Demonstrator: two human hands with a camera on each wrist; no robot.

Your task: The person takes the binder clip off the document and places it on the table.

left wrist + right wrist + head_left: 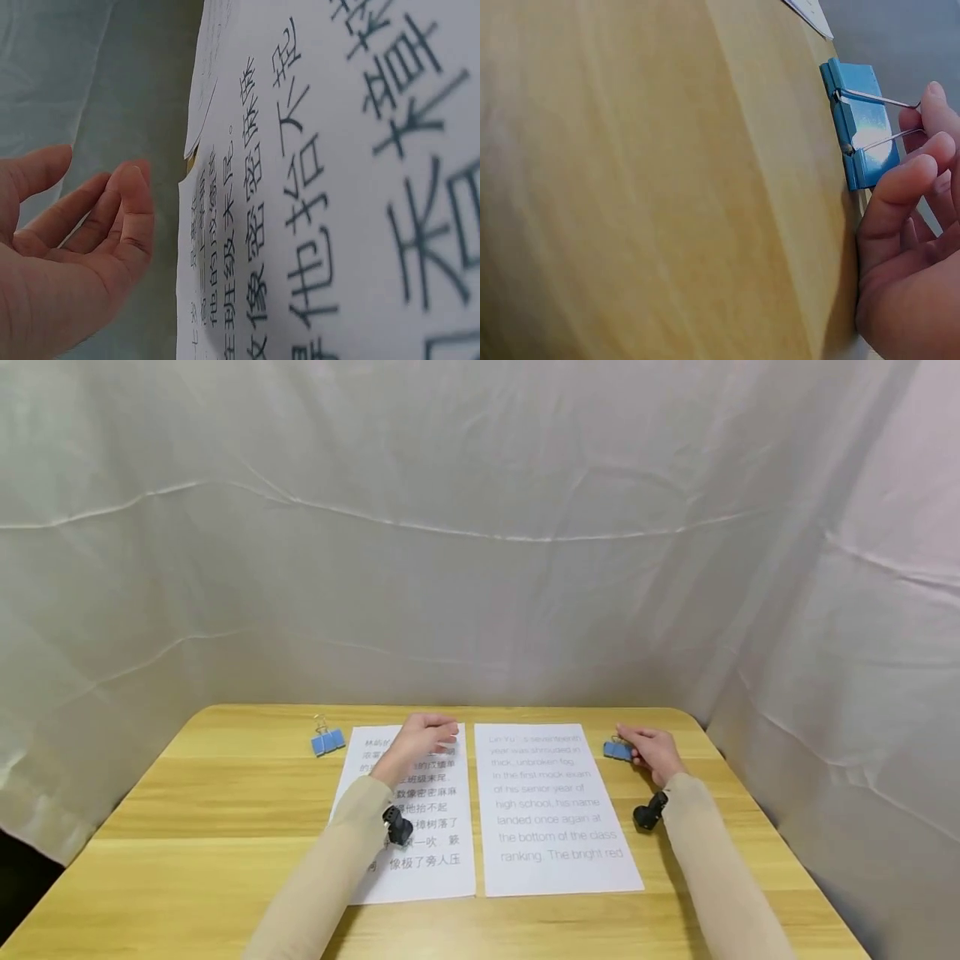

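A creased white cloth backdrop [480, 527] is hung behind and beside a light wooden table [225, 793], whose near corners are cut off by the frame. Two white printed sheets are laid side by side at its middle. The left sheet with large Chinese characters [431, 852] is partly hidden by the left forearm, so its lines are read only in fragments; the right sheet of English text [555, 810] is pale, and words such as "high school, his name landed once again at the bottom of the class ranking" can be made out.

The left hand [420, 739] is rested on the top of the Chinese sheet with fingers relaxed and apart, nothing being held. The right hand [652, 752] is placed just right of the English sheet, its fingertips [930, 97] pinched on the wire handles of a blue metal binder clip [859, 124] lying on the table. A second blue binder clip [327, 740] is seen near the far left, apart from both hands.
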